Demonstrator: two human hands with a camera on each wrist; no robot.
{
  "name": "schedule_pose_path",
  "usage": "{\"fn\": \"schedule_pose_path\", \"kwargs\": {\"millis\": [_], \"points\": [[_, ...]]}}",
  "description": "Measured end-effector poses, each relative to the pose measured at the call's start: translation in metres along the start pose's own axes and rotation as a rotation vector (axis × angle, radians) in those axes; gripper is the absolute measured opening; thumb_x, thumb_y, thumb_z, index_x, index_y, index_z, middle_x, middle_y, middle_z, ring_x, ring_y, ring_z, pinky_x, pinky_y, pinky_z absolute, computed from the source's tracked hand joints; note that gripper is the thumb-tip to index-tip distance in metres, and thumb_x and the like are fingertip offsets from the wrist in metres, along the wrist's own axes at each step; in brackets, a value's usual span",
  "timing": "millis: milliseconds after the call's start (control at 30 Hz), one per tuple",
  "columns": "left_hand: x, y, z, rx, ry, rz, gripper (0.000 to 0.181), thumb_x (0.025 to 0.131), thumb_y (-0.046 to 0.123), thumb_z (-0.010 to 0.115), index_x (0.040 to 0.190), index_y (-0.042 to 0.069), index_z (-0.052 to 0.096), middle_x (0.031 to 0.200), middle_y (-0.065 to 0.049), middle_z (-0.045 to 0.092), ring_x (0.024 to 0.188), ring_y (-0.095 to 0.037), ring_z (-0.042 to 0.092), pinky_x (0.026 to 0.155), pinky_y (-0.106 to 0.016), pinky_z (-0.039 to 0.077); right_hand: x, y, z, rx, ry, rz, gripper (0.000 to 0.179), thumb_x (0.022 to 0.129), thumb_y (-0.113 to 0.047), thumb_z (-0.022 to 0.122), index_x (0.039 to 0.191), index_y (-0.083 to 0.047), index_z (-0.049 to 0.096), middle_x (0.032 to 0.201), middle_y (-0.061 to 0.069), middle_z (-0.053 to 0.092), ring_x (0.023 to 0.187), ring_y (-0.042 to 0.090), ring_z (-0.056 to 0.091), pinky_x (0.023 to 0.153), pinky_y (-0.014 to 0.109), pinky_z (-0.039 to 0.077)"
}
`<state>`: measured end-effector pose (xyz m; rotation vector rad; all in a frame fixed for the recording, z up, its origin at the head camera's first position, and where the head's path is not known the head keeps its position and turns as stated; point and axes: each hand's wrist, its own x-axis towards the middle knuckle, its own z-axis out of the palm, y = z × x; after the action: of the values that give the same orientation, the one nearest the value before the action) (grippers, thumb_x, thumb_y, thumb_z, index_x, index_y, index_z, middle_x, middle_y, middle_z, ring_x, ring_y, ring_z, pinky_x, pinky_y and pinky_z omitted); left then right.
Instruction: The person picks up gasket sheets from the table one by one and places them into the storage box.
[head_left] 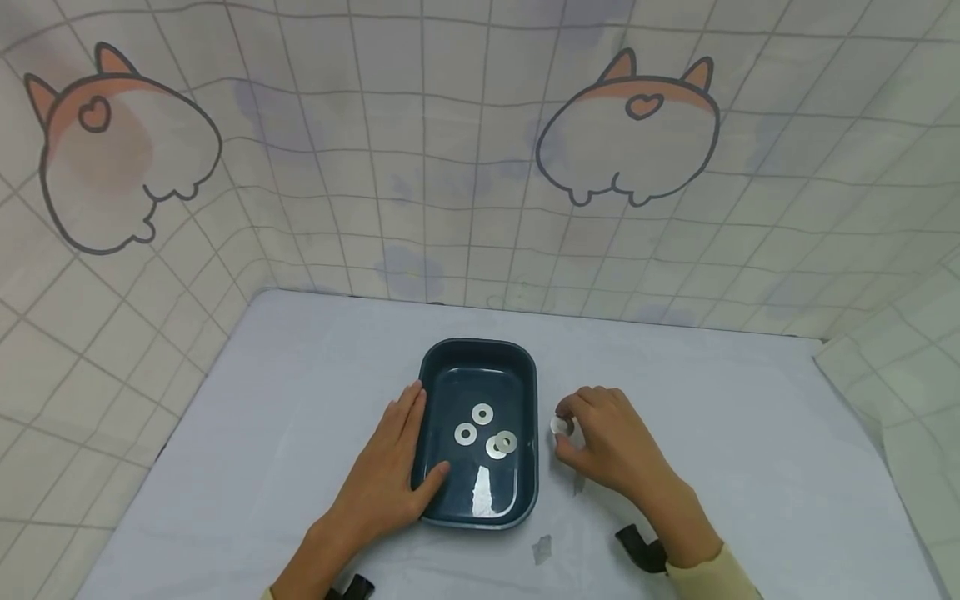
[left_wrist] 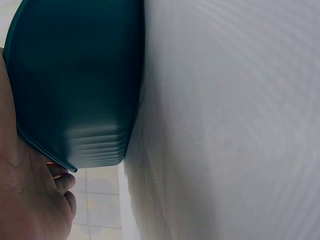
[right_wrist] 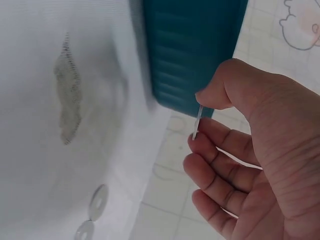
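Note:
A dark teal rectangular tray (head_left: 480, 382) stands on the white tabletop. Inside it lie several flat metal washers (head_left: 482, 413), two of them overlapping. My left hand (head_left: 386, 479) rests along the tray's left rim with straight fingers, its thumb reaching over the edge. In the left wrist view that hand (left_wrist: 25, 190) lies against the tray's outer rim. Just right of the tray, my right hand (head_left: 618, 442) pinches a thin washer (right_wrist: 198, 122) edge-on between thumb and fingertips. Two more washers (right_wrist: 99, 202) lie on the cloth below this hand in the right wrist view.
A white cloth (head_left: 315, 358) covers the table. Grey patches (head_left: 542, 549) mark it near the front, right of the tray. Tiled-pattern curtains (head_left: 450, 167) with cartoon animals stand behind and at both sides. Black straps (head_left: 642, 548) sit at the wrists.

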<state>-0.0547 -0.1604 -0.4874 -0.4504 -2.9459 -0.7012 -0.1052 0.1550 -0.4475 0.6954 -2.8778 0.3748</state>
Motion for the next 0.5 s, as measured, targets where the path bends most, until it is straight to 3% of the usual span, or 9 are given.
{"fn": "schedule_pose_path", "kwargs": {"millis": [500], "points": [[0.000,0.000,0.001,0.014,0.023,0.012,0.099,0.096,0.048,0.069,0.170,0.006,0.018,0.180,-0.009,0.017,0.166,-0.026,0.024,0.132,-0.015,-0.008,0.009,-0.011,-0.018,0.020,0.009,-0.033,0.021,0.082,-0.022,0.083,0.100,-0.014,0.076,0.095,-0.001,0.075,0.090,0.019,0.065,0.099,0.044,0.059]]}}
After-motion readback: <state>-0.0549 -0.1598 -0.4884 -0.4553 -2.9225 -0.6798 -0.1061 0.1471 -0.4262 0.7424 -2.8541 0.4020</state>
